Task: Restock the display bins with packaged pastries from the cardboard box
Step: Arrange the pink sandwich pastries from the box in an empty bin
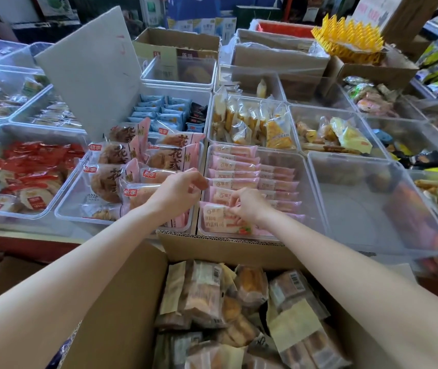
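1. Pastries point(228, 310) in clear and tan wrappers fill the open cardboard box point(122, 302) at the bottom of the view, just in front of the display bins.
2. Both hands reach over the box's far wall to a clear bin point(303, 166) holding two rows of pink packets point(235, 166) standing on edge.
3. Left hand point(178, 191): fingers curled, the tips pinching the edge of one pink packet in the left row.
4. Right hand point(247, 206): fingers curled round the top of the front packet point(216, 217), the nearest in that row, which has a white label and leans against the bin's near wall.
5. Left of this bin, touching it, another bin point(64, 206) holds round cakes point(111, 153) in pink-and-clear wrappers.
6. To the right stands a nearly bare clear bin point(372, 209).
7. Further back, bins hold blue packets point(159, 110) and yellow sandwich wedges point(252, 121); red packets point(31, 166) fill a bin at far left.
8. A white board point(92, 70) leans upright behind the cakes.
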The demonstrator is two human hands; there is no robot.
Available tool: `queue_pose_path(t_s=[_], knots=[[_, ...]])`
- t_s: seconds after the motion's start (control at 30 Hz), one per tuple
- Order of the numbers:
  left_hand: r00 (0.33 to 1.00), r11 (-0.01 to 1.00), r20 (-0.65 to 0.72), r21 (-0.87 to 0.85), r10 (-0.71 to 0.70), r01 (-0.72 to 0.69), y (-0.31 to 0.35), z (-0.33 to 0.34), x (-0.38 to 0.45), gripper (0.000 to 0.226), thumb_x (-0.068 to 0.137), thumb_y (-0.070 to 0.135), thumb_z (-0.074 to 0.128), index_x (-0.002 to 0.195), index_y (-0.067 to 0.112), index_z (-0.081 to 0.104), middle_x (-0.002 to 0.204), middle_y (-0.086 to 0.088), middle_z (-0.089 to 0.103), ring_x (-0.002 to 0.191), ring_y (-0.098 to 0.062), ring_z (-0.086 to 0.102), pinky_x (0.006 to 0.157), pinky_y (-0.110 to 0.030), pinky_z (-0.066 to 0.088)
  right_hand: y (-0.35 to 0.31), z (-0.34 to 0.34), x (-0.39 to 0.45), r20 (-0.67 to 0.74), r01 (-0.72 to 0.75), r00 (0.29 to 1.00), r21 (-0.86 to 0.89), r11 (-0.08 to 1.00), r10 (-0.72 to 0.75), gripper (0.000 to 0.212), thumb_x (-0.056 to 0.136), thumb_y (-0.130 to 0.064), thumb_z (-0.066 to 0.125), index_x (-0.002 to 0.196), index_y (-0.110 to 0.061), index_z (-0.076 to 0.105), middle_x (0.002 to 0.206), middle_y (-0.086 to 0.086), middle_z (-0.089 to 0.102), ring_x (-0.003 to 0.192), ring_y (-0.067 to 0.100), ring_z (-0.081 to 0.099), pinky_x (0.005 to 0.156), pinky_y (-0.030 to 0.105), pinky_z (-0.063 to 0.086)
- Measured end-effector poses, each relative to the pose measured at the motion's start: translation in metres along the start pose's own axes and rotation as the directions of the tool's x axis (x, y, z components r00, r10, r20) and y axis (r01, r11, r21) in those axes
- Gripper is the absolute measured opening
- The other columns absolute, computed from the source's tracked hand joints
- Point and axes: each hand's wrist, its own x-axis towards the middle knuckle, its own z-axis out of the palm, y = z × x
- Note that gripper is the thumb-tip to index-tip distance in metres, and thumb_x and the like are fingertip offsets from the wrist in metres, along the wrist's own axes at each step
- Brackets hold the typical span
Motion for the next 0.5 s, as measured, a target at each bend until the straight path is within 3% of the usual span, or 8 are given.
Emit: queue_pose_path(t_s=[0.1,0.17,0.23,0.37,0.5], knots=[[1.000,0.999,0.002,0.022,0.023,-0.023,0.003,0.005,-0.008,0.023,0.090,0.005,0.049,0.103,0.017,0.063,0.096,0.007,0.058,0.086,-0.011,0.055,0.064,-0.015,0.042,0.002,-0.006,-0.006,0.084,-0.059,0.995,0.167,0.984,0.046,0.024,0.091,-0.005,0.056,0.113,-0.011,0.063,0.127,0.016,0.057,0.058,0.012,0.067,0.053,0.023,0.056],[0.998,0.998,-0.008,0.015,0.055,-0.055,0.007,0.009,-0.013,0.021,0.090,0.006,0.050,0.103,0.016,0.065,0.094,0.007,0.059,0.085,-0.012,0.057,0.064,-0.016,0.043,0.005,-0.019,-0.017,0.012,-0.028,1.000,0.223,0.974,0.026,0.028,0.091,-0.006,0.055,0.118,-0.010,0.060,0.128,0.014,0.057,0.054,0.013,0.066,0.050,0.026,0.055],[0.993,0.993,-0.009,0.012,0.122,-0.121,0.013,0.014,-0.019,0.022,0.089,0.005,0.051,0.100,0.016,0.066,0.094,0.008,0.062,0.085,-0.011,0.059,0.068,-0.015,0.043,0.007,-0.038,-0.038,-0.097,0.012,0.995,0.315,0.949,0.020,0.023,0.093,-0.006,0.053,0.114,-0.008,0.060,0.119,0.010,0.061,0.057,0.018,0.066,0.055,0.031,0.057],[0.963,0.965,0.062,-0.008,0.264,-0.264,0.037,0.033,-0.034,0.025,0.087,0.000,0.049,0.098,0.015,0.067,0.092,0.009,0.063,0.085,-0.009,0.058,0.069,-0.015,0.048,0.025,-0.080,-0.093,-0.221,0.015,0.970,0.465,0.885,0.100,0.015,0.094,0.000,0.048,0.097,-0.003,0.062,0.085,0.011,0.068,0.042,0.012,0.060,0.037,0.019,0.045],[0.846,0.858,0.192,0.032,0.497,-0.512,0.059,0.065,-0.051,0.023,0.084,0.001,0.050,0.092,0.012,0.069,0.093,0.000,0.070,0.089,-0.016,0.062,0.082,-0.027,0.049,0.055,-0.093,-0.138,-0.218,-0.088,0.955,0.435,0.896,0.199,0.017,0.094,-0.001,0.047,0.089,-0.006,0.063,0.078,0.009,0.068,0.042,0.010,0.059,0.039,0.017,0.044]])
